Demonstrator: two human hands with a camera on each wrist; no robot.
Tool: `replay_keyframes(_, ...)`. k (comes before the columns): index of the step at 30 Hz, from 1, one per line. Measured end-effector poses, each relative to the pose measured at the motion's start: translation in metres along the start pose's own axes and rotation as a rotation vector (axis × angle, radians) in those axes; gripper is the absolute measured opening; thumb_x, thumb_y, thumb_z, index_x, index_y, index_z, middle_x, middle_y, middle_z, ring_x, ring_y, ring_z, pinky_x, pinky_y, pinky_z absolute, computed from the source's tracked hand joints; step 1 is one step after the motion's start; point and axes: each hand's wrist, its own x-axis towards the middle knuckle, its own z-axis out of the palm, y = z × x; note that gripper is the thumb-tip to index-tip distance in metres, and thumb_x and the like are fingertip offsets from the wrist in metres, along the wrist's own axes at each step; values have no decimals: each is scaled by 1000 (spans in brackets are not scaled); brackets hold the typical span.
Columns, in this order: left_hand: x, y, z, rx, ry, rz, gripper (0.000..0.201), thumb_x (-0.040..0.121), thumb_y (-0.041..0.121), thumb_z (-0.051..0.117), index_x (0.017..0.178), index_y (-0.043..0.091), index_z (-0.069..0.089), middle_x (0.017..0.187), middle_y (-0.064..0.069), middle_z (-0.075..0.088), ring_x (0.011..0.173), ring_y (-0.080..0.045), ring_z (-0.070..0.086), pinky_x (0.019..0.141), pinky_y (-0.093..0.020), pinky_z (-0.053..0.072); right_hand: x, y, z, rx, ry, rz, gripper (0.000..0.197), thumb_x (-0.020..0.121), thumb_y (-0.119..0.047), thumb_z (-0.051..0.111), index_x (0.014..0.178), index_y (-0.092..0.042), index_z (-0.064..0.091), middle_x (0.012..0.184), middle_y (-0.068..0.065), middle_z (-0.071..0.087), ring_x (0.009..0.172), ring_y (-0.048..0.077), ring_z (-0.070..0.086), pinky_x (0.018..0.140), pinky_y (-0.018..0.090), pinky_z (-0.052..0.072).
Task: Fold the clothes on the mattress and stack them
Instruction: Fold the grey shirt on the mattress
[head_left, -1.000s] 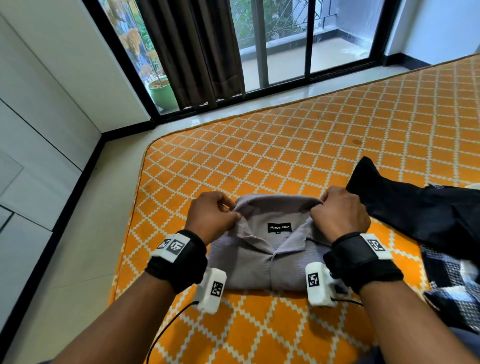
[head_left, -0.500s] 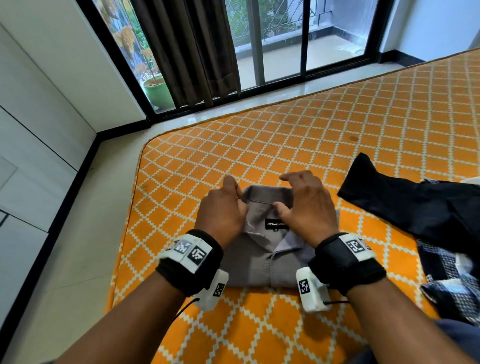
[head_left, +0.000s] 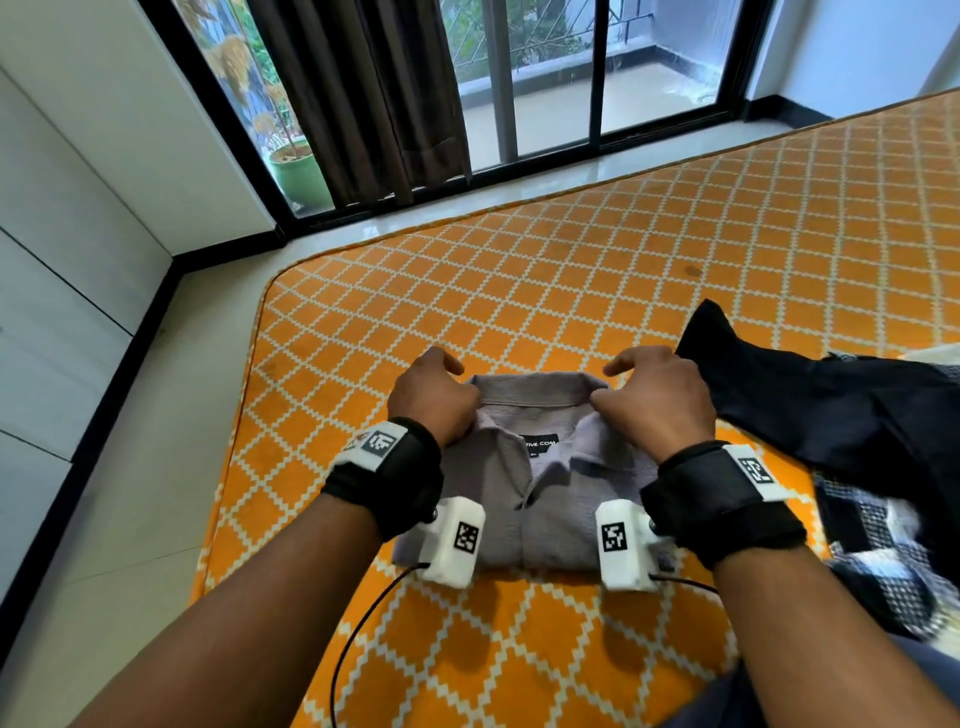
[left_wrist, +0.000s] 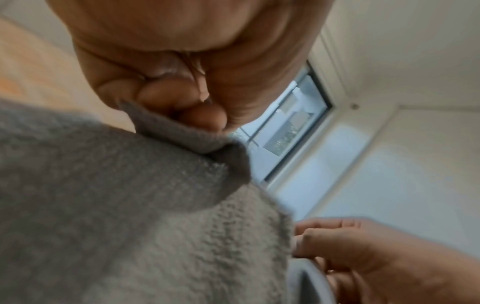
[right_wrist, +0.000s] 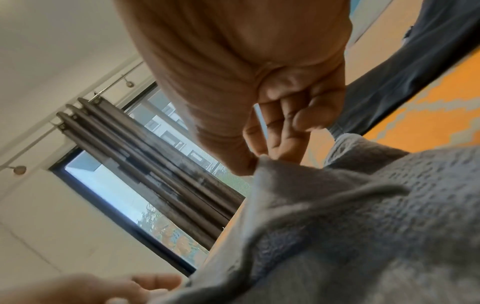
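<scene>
We see one grey shirt lying folded on the orange patterned mattress, collar away from us and a black label showing inside the neck; both hands are at the collar, one on each side. Our left hand has its fingers curled tight, and in the left wrist view the fingertips and thumb pinch the collar edge between them; our right hand is looser, the thumb and a fingertip nipping a collar point in the right wrist view while the other fingers hang half bent and the forefinger reaches forward over the collar's far edge. Just to the right of the shirt lies one dark garment, unfolded, its near corner beside the right hand; whether they touch we cannot tell; below it sits one checked black-and-white cloth, crumpled. Each wrist carries a black strap with a white camera block, two in all. Beyond the mattress we count one brown curtain, one window and one green plant pot outside.
</scene>
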Motion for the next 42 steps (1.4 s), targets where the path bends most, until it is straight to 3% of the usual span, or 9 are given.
replay_keyframes(5,-7,-2,10,-496,-261,-88,44,96,-9,53,130,20,54,90,-22,66,70,-29,57,50,-34,43,2,-7,5,511,-65,71,26,92,-10,72,117,-15,73,80,13,76,61,23,72,61,37,63)
replay_keyframes(10,-11,-22,11,-57,-284,293,46,83,0,63,120,26,69,105,-1,67,87,-22,65,72,-32,52,5,-3,14,207,-199,-108,48,90,-4,63,133,-25,66,106,3,73,75,18,74,76,38,62)
replay_keyframes(15,-6,-29,7,380,-315,673,24,89,14,74,110,25,78,101,6,65,92,-18,57,79,-33,47,1,-6,18,-137,-249,-344,57,92,-14,62,140,-44,57,122,3,42,101,26,57,81,36,48)
replay_keyframes(20,0,-23,1,541,-242,716,13,95,21,67,103,26,75,102,7,65,101,-21,50,81,-40,47,0,-3,28,-197,-317,-370,18,91,-21,67,101,-36,69,110,0,46,102,28,58,86,43,51)
replay_keyframes(24,3,-22,3,511,-152,704,13,99,24,65,110,25,72,103,2,63,101,-21,50,81,-36,43,1,-4,33,-120,-215,-430,19,91,-20,70,107,-29,68,106,0,50,99,25,57,84,39,49)
replay_keyframes(28,5,-29,16,531,-180,601,27,97,27,67,123,23,63,116,-3,58,108,-27,57,84,-36,44,-5,-5,41,-172,-211,-382,56,83,-36,83,131,-24,57,124,5,45,104,29,60,85,36,49)
replay_keyframes(32,3,-30,14,464,-80,548,49,90,26,75,133,22,53,128,-5,45,99,-31,61,82,-41,50,-7,-8,29,-201,-94,-362,63,70,-50,89,118,-25,56,119,4,44,92,30,61,80,42,55)
replay_keyframes(36,-33,-15,5,438,23,716,32,88,20,70,115,26,54,114,2,50,93,-24,58,76,-40,50,4,0,-9,-175,-224,-218,58,59,-58,94,100,-30,63,104,-2,61,96,20,62,83,39,56)
replay_keyframes(42,-104,-15,44,450,-219,1042,20,88,25,55,108,22,61,106,1,59,95,-21,55,76,-36,47,13,21,-19,-115,-249,-72,53,53,-49,100,86,-26,65,94,-1,69,85,18,67,78,39,59)
